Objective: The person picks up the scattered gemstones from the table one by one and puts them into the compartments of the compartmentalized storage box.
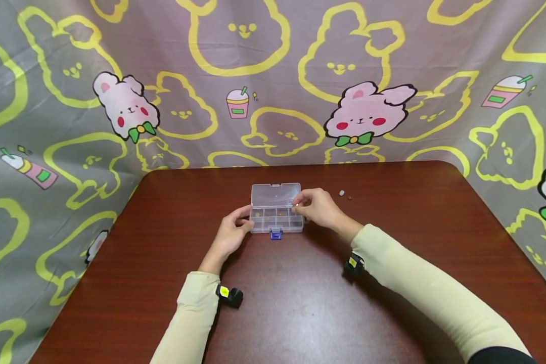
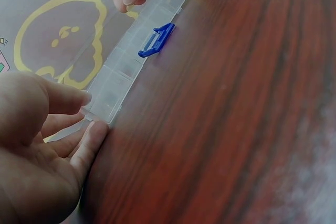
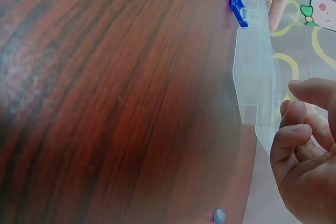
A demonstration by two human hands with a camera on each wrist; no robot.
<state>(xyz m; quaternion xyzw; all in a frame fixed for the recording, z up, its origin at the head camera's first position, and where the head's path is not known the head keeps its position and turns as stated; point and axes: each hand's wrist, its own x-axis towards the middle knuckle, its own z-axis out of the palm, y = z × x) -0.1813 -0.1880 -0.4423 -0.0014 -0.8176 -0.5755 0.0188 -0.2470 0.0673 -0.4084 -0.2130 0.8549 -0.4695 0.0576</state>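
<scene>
Gripping the clear divided box (image 1: 264, 222) at its left end with left hand (image 1: 229, 235); holding bent-fingered right hand (image 1: 320, 207) over its right-hand compartments (image 1: 296, 223), cannot tell whether pinching anything. Flat on the table (image 1: 277, 293), probably light, stiff, slick; best steadied by the end walls (image 3: 251, 115), sparing the raised lid (image 1: 275, 194) and blue latch (image 1: 276, 234).

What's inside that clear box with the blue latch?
The clear box holds tiny orange bits in at least two back compartments. The right hand partly covers the back right one, so anything behind it is hidden.
</scene>
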